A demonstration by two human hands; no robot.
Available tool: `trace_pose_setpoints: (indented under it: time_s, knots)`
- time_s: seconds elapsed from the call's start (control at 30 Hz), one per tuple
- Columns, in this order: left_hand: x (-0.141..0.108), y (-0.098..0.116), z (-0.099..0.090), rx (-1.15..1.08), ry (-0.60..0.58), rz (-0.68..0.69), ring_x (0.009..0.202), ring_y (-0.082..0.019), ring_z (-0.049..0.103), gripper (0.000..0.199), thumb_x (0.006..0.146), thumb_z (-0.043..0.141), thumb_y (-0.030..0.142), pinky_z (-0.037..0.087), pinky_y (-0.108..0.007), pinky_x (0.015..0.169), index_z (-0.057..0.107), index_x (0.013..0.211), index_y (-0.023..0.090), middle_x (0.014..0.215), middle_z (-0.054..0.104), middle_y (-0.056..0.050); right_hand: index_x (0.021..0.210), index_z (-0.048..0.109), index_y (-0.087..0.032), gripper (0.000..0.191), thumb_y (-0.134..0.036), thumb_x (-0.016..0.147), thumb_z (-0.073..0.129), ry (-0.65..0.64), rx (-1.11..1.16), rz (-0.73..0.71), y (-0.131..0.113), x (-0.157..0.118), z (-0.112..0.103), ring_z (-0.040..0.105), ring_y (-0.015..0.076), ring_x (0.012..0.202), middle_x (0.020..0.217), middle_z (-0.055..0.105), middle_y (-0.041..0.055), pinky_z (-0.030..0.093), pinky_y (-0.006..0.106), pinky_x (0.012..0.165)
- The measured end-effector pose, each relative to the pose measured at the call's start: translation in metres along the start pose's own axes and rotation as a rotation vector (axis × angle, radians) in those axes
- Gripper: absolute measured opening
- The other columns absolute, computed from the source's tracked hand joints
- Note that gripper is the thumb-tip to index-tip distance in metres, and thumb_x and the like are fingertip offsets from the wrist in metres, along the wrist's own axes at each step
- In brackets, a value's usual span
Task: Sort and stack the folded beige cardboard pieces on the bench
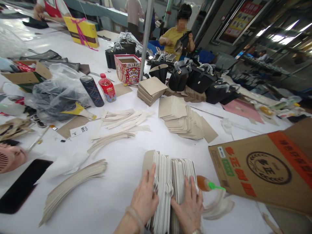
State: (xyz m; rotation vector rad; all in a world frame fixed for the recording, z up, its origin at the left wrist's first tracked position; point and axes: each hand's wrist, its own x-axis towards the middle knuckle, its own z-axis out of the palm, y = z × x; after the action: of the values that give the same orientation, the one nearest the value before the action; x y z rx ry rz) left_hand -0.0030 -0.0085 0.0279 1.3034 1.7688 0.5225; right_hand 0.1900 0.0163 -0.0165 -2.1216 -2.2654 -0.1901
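Two rows of beige panels stand on edge side by side at the front of the white table, the left row and the right row. My left hand presses against the left row's outer side, fingers along its top edges. On the right row lies my right hand, its fingers spread over the edges and its thumb near the gap between the rows. Just right of that hand is an orange glue bottle with a green nozzle. Behind the rows sit fanned stacks of beige panels.
A cardboard box stands at the right. Bundled strips, a black phone and a pink fan lie left. Further back are a red bottle, a dark flask, black bags and a person in yellow.
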Motion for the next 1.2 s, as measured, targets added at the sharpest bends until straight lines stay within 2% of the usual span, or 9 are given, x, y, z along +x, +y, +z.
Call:
trace_pose_setpoints:
  time_s: [0.13,0.27,0.37,0.47,0.63,0.83,1.0,1.1,1.2]
  knots:
    - [-0.001,0.000,0.006,0.007,0.027,0.045,0.141,-0.028,0.029,0.088,0.069,0.038,0.003,0.037,-0.043,0.110,0.000,0.148,0.012,0.152,0.028,-0.022,0.143,0.031,-0.019,0.073,-0.048,0.077,0.045,-0.001,-0.010,0.014,-0.001,0.000,-0.001,0.031,0.0414,0.126,0.153,0.022,0.0006,0.045,0.058,0.089]
    - [-0.005,-0.005,0.013,0.015,0.032,0.074,0.143,-0.027,0.024,0.081,0.075,0.033,0.003,0.038,-0.043,0.110,0.004,0.149,0.017,0.157,0.019,-0.019,0.143,0.033,-0.018,0.074,-0.045,0.075,0.048,-0.002,-0.011,0.012,-0.002,-0.001,-0.004,0.030,0.0405,0.127,0.153,0.023,0.0014,0.044,0.057,0.091]
    - [-0.007,-0.011,0.015,0.006,0.042,0.101,0.144,-0.024,0.024,0.076,0.077,0.031,0.003,0.037,-0.042,0.111,0.009,0.148,0.018,0.157,0.017,-0.018,0.142,0.035,-0.017,0.075,-0.043,0.073,0.049,-0.011,-0.010,0.033,-0.005,0.000,-0.008,0.029,0.0406,0.127,0.152,0.024,0.0016,0.043,0.058,0.093]
    - [-0.008,-0.014,0.014,0.023,0.031,0.124,0.145,-0.021,0.021,0.070,0.078,0.030,0.001,0.034,-0.040,0.113,0.021,0.145,0.017,0.157,0.016,-0.019,0.141,0.036,-0.016,0.074,-0.042,0.073,0.050,-0.017,-0.005,0.041,-0.008,0.002,-0.012,0.028,0.0398,0.128,0.152,0.025,0.0018,0.042,0.057,0.095]
    - [-0.011,-0.010,0.011,0.064,-0.035,0.095,0.139,-0.028,0.035,0.057,0.076,0.027,-0.001,0.045,-0.043,0.102,0.044,0.126,0.018,0.158,0.006,-0.021,0.142,0.035,-0.018,0.073,-0.041,0.074,0.050,-0.047,-0.015,0.066,-0.007,0.002,-0.013,0.027,0.0386,0.129,0.153,0.023,0.0007,0.042,0.057,0.094]
    - [-0.012,-0.008,0.010,0.026,-0.001,0.097,0.130,-0.027,0.047,0.047,0.078,0.028,0.003,0.048,-0.044,0.096,0.047,0.117,0.022,0.158,0.007,-0.018,0.142,0.036,-0.018,0.073,-0.040,0.074,0.052,-0.061,-0.029,0.063,-0.007,0.002,-0.016,0.027,0.0382,0.130,0.153,0.022,0.0000,0.042,0.055,0.094]
    - [-0.012,-0.009,0.006,-0.035,0.048,0.089,0.141,-0.027,0.031,0.026,0.089,0.032,0.022,0.044,-0.044,0.102,0.048,0.110,0.024,0.158,0.011,-0.016,0.141,0.038,-0.018,0.072,-0.040,0.074,0.052,-0.048,-0.023,0.065,-0.006,0.002,-0.016,0.026,0.0386,0.131,0.153,0.023,0.0002,0.040,0.055,0.096]
    - [-0.011,-0.010,0.005,-0.031,0.060,0.059,0.136,-0.026,0.039,0.028,0.087,0.029,0.014,0.045,-0.044,0.099,0.047,0.106,0.024,0.157,0.014,-0.016,0.142,0.036,-0.019,0.073,-0.041,0.074,0.051,-0.027,-0.007,0.056,-0.003,0.001,-0.010,0.026,0.0391,0.131,0.154,0.021,-0.0002,0.040,0.055,0.096]
    - [-0.010,-0.016,0.006,0.031,0.087,0.006,0.134,-0.029,0.042,0.043,0.080,0.029,0.005,0.045,-0.045,0.100,0.045,0.117,0.020,0.154,0.017,-0.019,0.143,0.033,-0.020,0.073,-0.042,0.075,0.048,-0.004,0.004,0.049,0.000,0.000,-0.005,0.026,0.0396,0.130,0.154,0.020,-0.0011,0.041,0.056,0.094]
